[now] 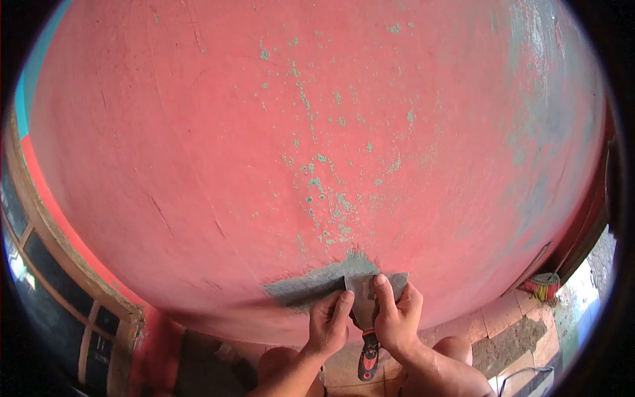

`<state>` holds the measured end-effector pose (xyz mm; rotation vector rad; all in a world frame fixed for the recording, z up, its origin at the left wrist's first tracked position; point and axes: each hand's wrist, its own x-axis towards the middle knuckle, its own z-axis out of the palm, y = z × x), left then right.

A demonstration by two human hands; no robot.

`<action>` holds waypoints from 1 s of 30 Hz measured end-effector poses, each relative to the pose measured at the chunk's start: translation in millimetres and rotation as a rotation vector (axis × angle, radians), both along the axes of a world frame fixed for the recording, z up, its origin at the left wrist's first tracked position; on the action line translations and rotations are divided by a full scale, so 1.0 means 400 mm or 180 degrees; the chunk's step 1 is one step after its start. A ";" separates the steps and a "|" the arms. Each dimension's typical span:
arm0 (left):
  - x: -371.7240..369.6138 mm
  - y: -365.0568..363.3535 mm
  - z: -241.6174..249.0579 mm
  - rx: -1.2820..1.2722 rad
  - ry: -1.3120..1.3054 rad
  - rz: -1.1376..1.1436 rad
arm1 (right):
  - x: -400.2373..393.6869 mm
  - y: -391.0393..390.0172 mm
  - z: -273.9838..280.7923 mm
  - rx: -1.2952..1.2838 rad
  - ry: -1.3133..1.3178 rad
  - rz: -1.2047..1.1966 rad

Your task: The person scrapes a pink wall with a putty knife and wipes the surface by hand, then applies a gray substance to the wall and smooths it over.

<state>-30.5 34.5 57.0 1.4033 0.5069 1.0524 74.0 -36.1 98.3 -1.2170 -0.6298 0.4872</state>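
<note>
A wide metal scraper blade (pixel 362 296) is held up against the lower part of the pink wall (pixel 198 165). Its black and red handle (pixel 368 360) hangs down between my wrists. My right hand (pixel 397 314) grips the blade's right side, thumb on its face. My left hand (pixel 329 322) is closed at the blade's left edge, thumb pointing up; whether it pinches the edge or something small is hidden. Beside and above the blade lies a grey patch of bare wall (pixel 307 284) with ragged edges. Green flecks show through the pink paint above it.
A wood-framed window (pixel 59 281) stands at the lower left. Tiled floor with a rough brown patch (pixel 512 344) lies at the lower right. A broom head with coloured bristles (pixel 546 288) is at the right. My knees show beside my forearms.
</note>
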 end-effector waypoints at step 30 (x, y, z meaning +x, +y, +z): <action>0.018 0.006 0.021 0.0533 -0.0071 0.0313 | -0.012 -0.005 0.027 0.0002 -0.0066 0.0053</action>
